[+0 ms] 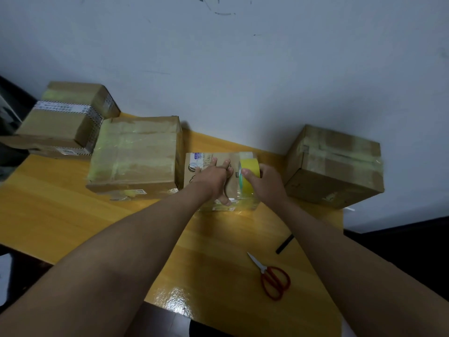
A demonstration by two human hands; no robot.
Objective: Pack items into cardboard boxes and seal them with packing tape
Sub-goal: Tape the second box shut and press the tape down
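The small printed brown cardboard box (218, 176) sits mid-way along the yellow wooden counter (73, 215), flaps closed, tape going on. The left hand (213, 177) lies spread flat on its top, holding nothing; the right hand (263, 183) grips the yellow roll of packing tape (249, 176) on the box's right edge. Three larger taped cardboard boxes, left (136, 154), far left (70, 117) and right (335, 166) of it, look sealed already. Red-handled scissors (272, 278) lie nearer than the box, so cutting seems to remain.
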